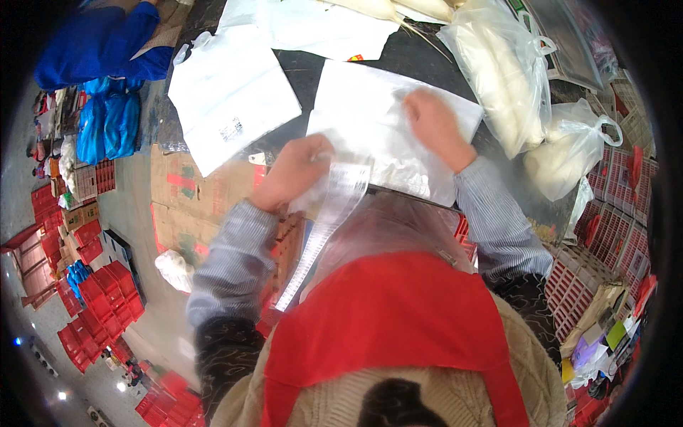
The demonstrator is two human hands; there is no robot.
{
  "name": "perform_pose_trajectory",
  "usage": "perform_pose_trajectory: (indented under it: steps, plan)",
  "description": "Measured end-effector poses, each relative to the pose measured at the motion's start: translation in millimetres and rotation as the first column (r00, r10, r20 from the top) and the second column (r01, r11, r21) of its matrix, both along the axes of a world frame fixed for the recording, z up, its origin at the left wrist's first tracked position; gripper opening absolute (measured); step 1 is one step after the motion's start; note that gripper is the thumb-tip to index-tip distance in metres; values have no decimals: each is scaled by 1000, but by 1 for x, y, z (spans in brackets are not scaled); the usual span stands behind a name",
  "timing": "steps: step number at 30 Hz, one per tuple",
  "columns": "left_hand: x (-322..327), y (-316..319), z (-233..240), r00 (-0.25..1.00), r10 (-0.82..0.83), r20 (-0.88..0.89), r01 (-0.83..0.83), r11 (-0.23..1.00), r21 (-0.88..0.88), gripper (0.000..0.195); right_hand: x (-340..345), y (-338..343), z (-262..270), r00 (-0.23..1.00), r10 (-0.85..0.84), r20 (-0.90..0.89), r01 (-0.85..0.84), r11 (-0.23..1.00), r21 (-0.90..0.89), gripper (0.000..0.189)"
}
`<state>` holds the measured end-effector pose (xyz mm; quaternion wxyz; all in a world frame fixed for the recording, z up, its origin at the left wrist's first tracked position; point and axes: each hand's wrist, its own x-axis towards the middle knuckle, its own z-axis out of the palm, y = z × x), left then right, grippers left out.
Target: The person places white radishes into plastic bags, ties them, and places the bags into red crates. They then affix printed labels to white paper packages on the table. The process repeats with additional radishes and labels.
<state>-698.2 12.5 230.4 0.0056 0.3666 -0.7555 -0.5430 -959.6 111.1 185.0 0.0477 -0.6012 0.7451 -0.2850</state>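
Observation:
A white plastic bag point(368, 107) lies flat on the dark tabletop point(299, 74) before me. My left hand point(299, 171) is at its near left corner, fingers closed on a long paper label strip point(333, 208) that hangs down past the table edge. My right hand point(435, 125) rests on or just over the bag's right part, blurred, its fingers curled; whether it grips anything is unclear. Left of this bag lies another white bag point(235, 96) with a small printed label. Clear bags of white radishes point(501, 80) stand to the right, and loose white radishes point(373, 7) lie at the far edge.
A smaller clear bag with white contents point(568, 152) sits at the table's right edge. Cardboard boxes point(200, 205) are below at the left. Plastic crates point(579, 288) stand at the right, red crates point(109, 299) farther left. Another person's blue sleeve point(101, 48) is at the upper left.

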Motion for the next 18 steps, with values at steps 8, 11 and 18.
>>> perform_pose_trajectory:
  steps: [8, 11, 18]
  plan:
    - [-43, -20, -52, 977, 98, 190, -39, 955, -295, 23, 38, -4, -2, 865, 139, 482, -264, 943, 204, 18]
    - [-8, -24, -41, 934, -14, 356, 130, 944, -303, 23, 43, 13, -17, 886, 101, 453, -234, 940, 250, 19]
    - [39, -9, 2, 977, 42, 209, -68, 991, 119, 11, 39, 44, -32, 948, 189, 256, -236, 957, 167, 12]
